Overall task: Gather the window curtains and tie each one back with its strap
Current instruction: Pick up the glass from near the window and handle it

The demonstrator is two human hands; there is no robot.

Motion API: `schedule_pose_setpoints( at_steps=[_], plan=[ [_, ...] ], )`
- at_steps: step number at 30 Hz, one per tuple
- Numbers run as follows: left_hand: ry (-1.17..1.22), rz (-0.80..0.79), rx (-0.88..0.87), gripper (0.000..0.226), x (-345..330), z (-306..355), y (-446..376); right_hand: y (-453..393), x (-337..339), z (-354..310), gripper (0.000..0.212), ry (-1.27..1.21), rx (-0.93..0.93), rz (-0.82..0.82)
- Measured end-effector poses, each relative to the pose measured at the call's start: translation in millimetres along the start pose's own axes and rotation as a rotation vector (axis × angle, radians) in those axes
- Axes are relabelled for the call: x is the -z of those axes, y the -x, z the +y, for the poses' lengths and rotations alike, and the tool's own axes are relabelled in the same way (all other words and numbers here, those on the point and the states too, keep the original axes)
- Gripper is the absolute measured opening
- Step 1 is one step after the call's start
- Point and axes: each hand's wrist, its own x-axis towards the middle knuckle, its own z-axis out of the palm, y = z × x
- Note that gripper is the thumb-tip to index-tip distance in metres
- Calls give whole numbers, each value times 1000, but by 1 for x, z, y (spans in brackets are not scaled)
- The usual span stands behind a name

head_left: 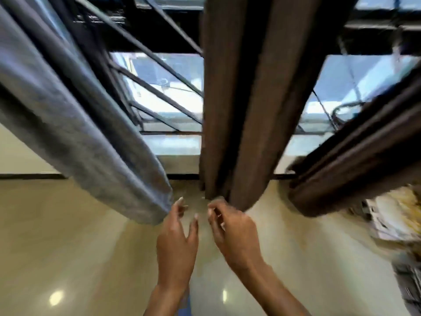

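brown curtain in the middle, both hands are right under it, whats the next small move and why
Probably close the right hand round the bottom of the middle brown curtain and bunch its folds. Its curled fingers are right at the hem but the blur hides any grip. The left hand is open, between it and the grey curtain, holding nothing. No strap is visible yet.

Three hanging cloth masses crowd the space before the window: a grey gathered fabric curtain [75,124] slanting in from the left, a brown pleated fabric curtain [237,99] hanging straight down the middle, and a second dark brown bunched curtain [355,160] on the right. Open gaps lie between them, with bright window glass [168,87] and dark slanted bars [157,92] behind. Below the hems the glossy beige floor [75,247] lies open. A blurred pale stack [396,215] crowds the far right.
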Motion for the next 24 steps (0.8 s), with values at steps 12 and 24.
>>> schedule_pose_setpoints(
  at_steps=[12, 24],
  plan=[
    [36, -109, 18, 40, 22, -51, -173, -214, -124, -84, 11, -174, -137, 82],
    [-54, -241, -84, 35, -81, -30, -249, -305, -128, 95, 15, -224, -752, 142]
  ],
)
